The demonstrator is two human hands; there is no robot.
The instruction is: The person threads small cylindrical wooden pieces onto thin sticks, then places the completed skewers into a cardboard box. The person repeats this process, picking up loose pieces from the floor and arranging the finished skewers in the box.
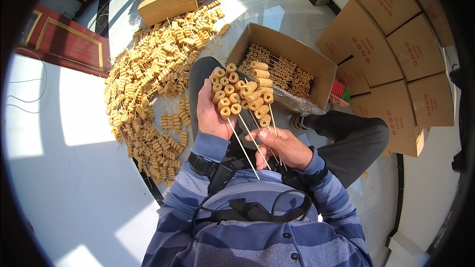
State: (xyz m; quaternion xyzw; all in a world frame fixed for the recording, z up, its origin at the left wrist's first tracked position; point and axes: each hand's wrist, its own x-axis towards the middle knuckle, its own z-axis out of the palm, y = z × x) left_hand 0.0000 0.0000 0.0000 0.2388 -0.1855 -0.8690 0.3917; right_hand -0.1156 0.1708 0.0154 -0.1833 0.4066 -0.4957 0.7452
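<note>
The left hand is curling around golden-brown, matte skewers of stubby hollow tubes; the right hand is clamping another cluster by thin, pale wooden sticks. Both are hanging by the open brown cardboard box's near edge, long axes slanting, tubes pointing away, sticks toward the person's torso.

The 2 hands meet above the lap, a bunch of snack sticks in the left hand just beside the sticks in the right hand. Left and ahead, a pile spreads over the floor, with boxes behind it and a door farther left. Ahead to the right stands a carton with sticks inside; right of it, a brush, then stacked boxes.
</note>
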